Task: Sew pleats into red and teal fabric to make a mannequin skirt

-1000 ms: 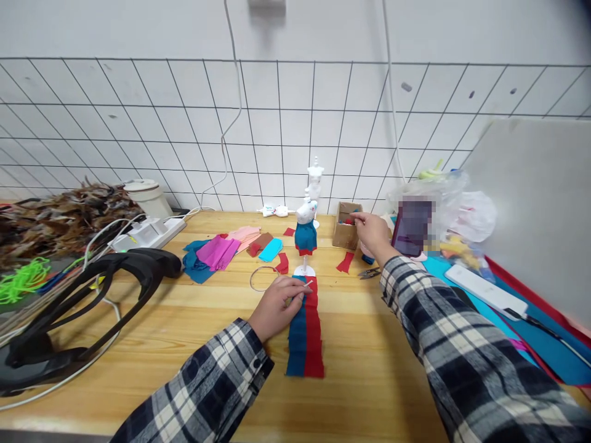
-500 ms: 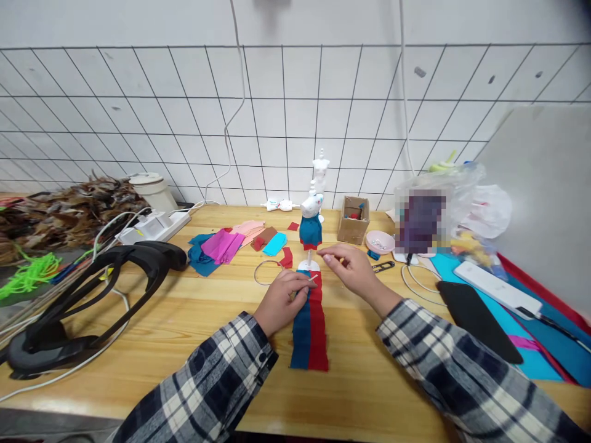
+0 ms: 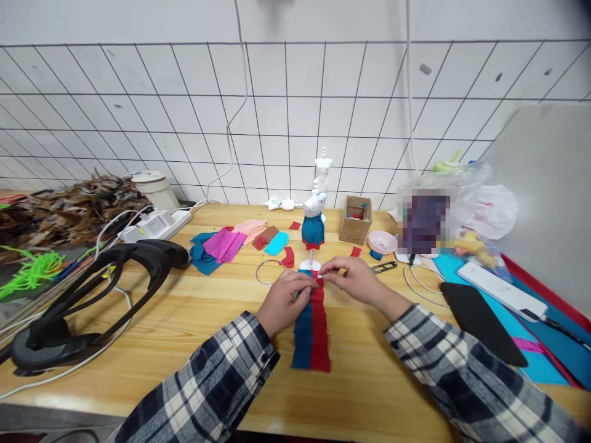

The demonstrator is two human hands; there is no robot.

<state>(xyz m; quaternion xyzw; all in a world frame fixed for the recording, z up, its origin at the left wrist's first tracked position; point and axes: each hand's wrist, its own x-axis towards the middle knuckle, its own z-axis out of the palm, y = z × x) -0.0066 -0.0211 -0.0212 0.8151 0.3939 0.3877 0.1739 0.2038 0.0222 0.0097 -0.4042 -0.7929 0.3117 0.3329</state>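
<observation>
A blue and red cloth strip point(image 3: 312, 332) lies lengthwise on the wooden table. My left hand point(image 3: 287, 298) is at its upper left, fingers pressed together over the cloth; what they may hold is hidden. Across from it my right hand point(image 3: 347, 277) is closed in a pinch at the strip's upper right edge, with a small pale bit at its fingertips that is too small to name. Just behind the hands stands a small white dress form point(image 3: 314, 205) wearing a blue skirt with a red hem point(image 3: 313, 230). A second white form point(image 3: 324, 165) is behind it.
Coloured cloth pieces point(image 3: 225, 246) and a hoop point(image 3: 270, 271) lie left of the form. To the right are a cardboard box point(image 3: 355, 220), a pink bowl point(image 3: 382, 242), a black phone point(image 3: 482, 323) and a white power bank point(image 3: 502, 290). A black headset frame point(image 3: 152, 264) occupies the left.
My right hand has moved down and closer to my left hand, onto the cloth's top end. The thin pale stick at my left fingertips no longer shows clearly. The view has shifted slightly.
</observation>
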